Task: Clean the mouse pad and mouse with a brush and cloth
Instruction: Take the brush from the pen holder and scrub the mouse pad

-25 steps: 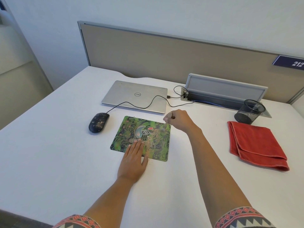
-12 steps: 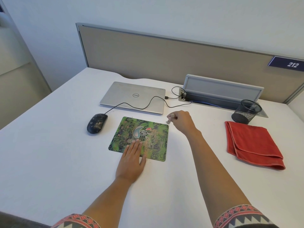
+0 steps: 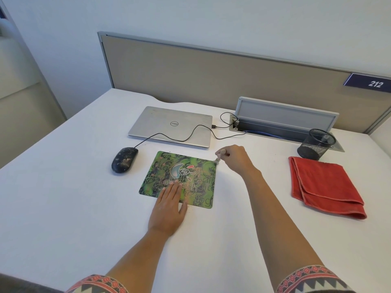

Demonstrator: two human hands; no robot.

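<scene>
**Mouse pad scrub, one hand pinning, one on the brush**

Nearest the cam: two patterned sleeves (image 3: 97, 284), both forearms reaching out over the white desk (image 3: 63, 208) toward the mouse pad (image 3: 165, 166).

Left hand (image 3: 169, 208) lies flat, fingers straight and pressed together. The fingertips sit on the pad's near edge and the palm is on the desk just off it, so it covers a bit of the print.

The pad is a green and black swirly thing w/ a logo in the middle. Tan crumbs (image 3: 198, 172) are scattered mostly over its right half, and a few lie on the desk right beside the near edge.

Right hand (image 3: 237, 159) is curled round a small brush (image 3: 218, 159) at the pad's far right corner. The pale bristles point down at that corner. Can't tell if they actually touch it.

Mouse (image 3: 124, 159) sits just left of the pad, not touching it. It's black w/ the same tan specks all over. Its cable (image 3: 186, 134) runs away beyond the pad.

Red cloth (image 3: 323, 185) lies folded well to the right of the pad, w/ nobody touching it.

Beyond the pad's far edge is a closed silver laptop (image 3: 169, 125) w/ the cable draped across its lid. Further right of the pad and beyond it stands a black mesh cup (image 3: 317, 144), by an open cable tray (image 3: 285, 117). Behind everything is a beige partition (image 3: 211, 70) w/ a "212" sign (image 3: 374, 83).
</scene>
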